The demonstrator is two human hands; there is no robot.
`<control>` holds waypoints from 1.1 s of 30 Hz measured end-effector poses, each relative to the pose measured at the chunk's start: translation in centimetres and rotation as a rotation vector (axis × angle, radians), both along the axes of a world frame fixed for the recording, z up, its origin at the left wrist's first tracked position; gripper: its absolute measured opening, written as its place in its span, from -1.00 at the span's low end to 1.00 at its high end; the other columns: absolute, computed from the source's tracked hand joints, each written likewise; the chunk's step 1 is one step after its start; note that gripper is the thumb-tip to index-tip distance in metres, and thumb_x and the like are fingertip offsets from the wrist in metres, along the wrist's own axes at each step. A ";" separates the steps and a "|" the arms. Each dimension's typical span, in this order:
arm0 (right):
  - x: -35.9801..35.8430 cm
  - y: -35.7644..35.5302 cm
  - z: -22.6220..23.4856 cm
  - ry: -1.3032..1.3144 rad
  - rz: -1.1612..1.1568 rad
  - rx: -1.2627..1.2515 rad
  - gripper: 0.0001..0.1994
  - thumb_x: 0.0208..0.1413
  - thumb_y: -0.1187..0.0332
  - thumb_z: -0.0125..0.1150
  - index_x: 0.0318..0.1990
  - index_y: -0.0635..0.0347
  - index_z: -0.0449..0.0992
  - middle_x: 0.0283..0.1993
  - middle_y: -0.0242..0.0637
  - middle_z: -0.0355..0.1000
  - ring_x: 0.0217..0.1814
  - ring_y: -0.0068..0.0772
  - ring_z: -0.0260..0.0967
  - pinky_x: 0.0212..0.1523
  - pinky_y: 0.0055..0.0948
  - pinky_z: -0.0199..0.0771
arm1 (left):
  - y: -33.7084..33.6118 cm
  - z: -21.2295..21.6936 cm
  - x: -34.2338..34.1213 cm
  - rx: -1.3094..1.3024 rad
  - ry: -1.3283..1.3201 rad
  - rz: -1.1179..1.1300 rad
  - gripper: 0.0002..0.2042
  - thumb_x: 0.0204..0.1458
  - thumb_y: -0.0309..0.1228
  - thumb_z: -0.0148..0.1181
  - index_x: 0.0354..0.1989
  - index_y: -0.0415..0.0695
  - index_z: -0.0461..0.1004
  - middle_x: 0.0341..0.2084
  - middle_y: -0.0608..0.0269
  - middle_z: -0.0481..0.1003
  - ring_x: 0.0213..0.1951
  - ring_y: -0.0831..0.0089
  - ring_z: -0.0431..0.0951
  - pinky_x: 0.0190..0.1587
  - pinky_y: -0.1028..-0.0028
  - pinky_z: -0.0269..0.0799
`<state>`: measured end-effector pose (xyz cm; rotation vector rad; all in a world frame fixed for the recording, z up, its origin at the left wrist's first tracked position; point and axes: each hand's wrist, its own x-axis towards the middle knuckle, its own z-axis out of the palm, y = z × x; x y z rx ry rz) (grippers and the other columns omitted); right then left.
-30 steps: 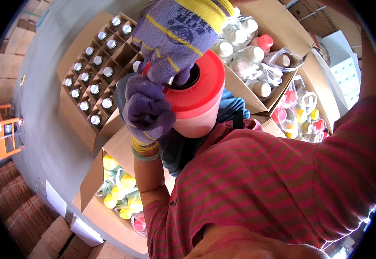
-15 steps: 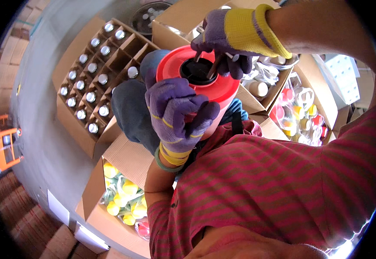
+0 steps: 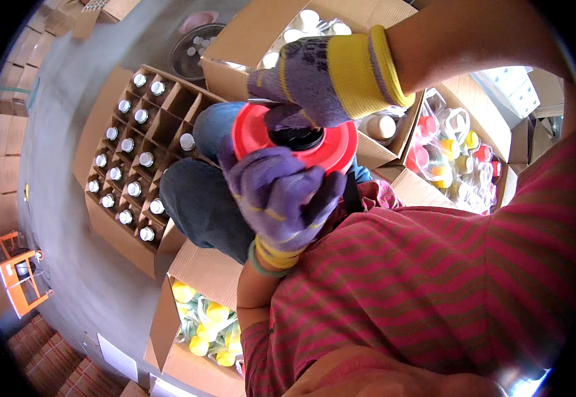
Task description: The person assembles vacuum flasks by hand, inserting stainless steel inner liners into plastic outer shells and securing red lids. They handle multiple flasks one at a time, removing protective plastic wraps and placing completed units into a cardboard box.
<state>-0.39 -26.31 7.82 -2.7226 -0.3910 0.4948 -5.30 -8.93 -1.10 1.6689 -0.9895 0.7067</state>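
Between my knees stands a red round plastic container (image 3: 342, 140) with a black ring-shaped mouth (image 3: 309, 140) in the middle of its top. My left hand (image 3: 278, 192), in a purple and yellow knit glove, is curled over the container's near rim. Above the mouth, my right hand (image 3: 308, 83), gloved alike, has its fingers closed and pointing to the left. A thin strip of a metal tool (image 3: 265, 102) shows under its fingers; the rest of the tool is hidden by the hand. The glove also covers part of the black mouth.
A divided carton (image 3: 159, 135) of white-capped bottles stands at left. Open cartons hold yellow-capped bottles (image 3: 216, 312) near me, white-capped ones (image 3: 308, 20) beyond, and red- and yellow-capped ones (image 3: 450, 149) at right. A dark basin (image 3: 183, 58) of caps and an orange frame (image 3: 26, 281) are farther off.
My right hand has shifted left and lower over the black mouth, now hiding most of the dark tool that showed before. My left hand stays at the rim. The whole view has shifted slightly.
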 end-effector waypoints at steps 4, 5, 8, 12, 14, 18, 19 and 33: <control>2.3 0.4 -1.1 -0.111 0.315 0.048 -0.69 0.16 0.14 0.13 -0.32 0.26 0.53 -0.43 -0.23 0.51 -0.43 -0.26 0.46 -0.42 -0.28 0.45 | 2.8 -0.5 1.0 0.002 0.115 -0.104 -0.65 -0.32 -0.42 0.45 -0.46 0.08 0.32 -0.37 0.40 0.37 -0.25 0.30 0.41 0.10 0.03 0.24; 2.7 0.7 -1.4 -0.128 0.377 0.063 -0.69 0.16 0.14 0.13 -0.32 0.25 0.53 -0.42 -0.22 0.51 -0.42 -0.24 0.46 -0.42 -0.27 0.46 | 3.4 -0.2 1.3 0.009 0.135 -0.118 -0.66 -0.34 -0.45 0.44 -0.48 0.07 0.32 -0.38 0.39 0.38 -0.25 0.30 0.42 0.08 0.06 0.26; 4.3 1.6 -1.9 -0.190 0.524 0.101 -0.70 0.15 0.12 0.14 -0.29 0.22 0.52 -0.39 -0.22 0.51 -0.39 -0.21 0.46 -0.39 -0.26 0.46 | 5.1 -0.6 2.3 -0.081 0.254 -0.174 -0.68 -0.42 -0.54 0.37 -0.55 0.03 0.30 -0.39 0.35 0.39 -0.25 0.28 0.41 -0.01 0.15 0.34; 6.4 2.4 -2.8 -0.274 0.634 0.169 -0.71 0.14 0.10 0.15 -0.26 0.18 0.51 -0.35 -0.21 0.50 -0.34 -0.16 0.46 -0.36 -0.24 0.46 | 6.8 -1.1 3.8 -0.210 0.390 -0.205 -0.74 -0.43 -0.64 0.21 -0.62 -0.04 0.26 -0.42 0.24 0.38 -0.28 0.25 0.39 -0.19 0.35 0.37; 7.6 2.3 -3.2 -0.324 0.655 0.217 -0.71 0.14 0.10 0.15 -0.25 0.16 0.50 -0.33 -0.21 0.50 -0.31 -0.14 0.46 -0.34 -0.23 0.46 | 7.7 -1.9 4.7 -0.235 0.420 -0.217 -0.85 -0.23 -0.59 0.14 -0.47 -0.11 0.33 -0.38 0.23 0.41 -0.25 0.27 0.41 -0.13 0.34 0.37; 11.2 -0.2 -5.4 -0.458 0.580 0.340 -0.71 0.13 0.08 0.16 -0.22 0.11 0.49 -0.29 -0.20 0.49 -0.27 -0.09 0.46 -0.31 -0.21 0.47 | 9.6 -4.7 6.9 -0.447 0.480 -0.316 -0.80 0.14 -0.45 0.05 -0.12 -0.25 0.49 -0.26 0.19 0.47 -0.13 0.29 0.46 0.06 0.26 0.34; 11.5 -1.3 -6.5 -0.500 0.560 0.359 -0.71 0.13 0.07 0.16 -0.21 0.10 0.49 -0.28 -0.20 0.49 -0.26 -0.08 0.46 -0.31 -0.20 0.47 | 9.8 -5.3 7.4 -0.528 0.515 -0.370 -0.78 0.13 -0.44 0.06 -0.10 -0.26 0.49 -0.24 0.18 0.48 -0.11 0.28 0.46 0.09 0.25 0.33; 6.9 -12.5 -31.9 -0.253 0.479 -0.421 -0.80 0.00 0.14 0.23 -0.25 -0.07 0.47 -0.21 -0.23 0.42 -0.35 -0.07 0.46 -0.42 -0.11 0.45 | 11.5 -5.6 8.2 -0.589 0.811 0.046 -0.76 0.19 -0.40 -0.16 -0.35 -0.30 0.40 -0.30 0.02 0.43 -0.22 0.31 0.43 -0.07 0.33 0.37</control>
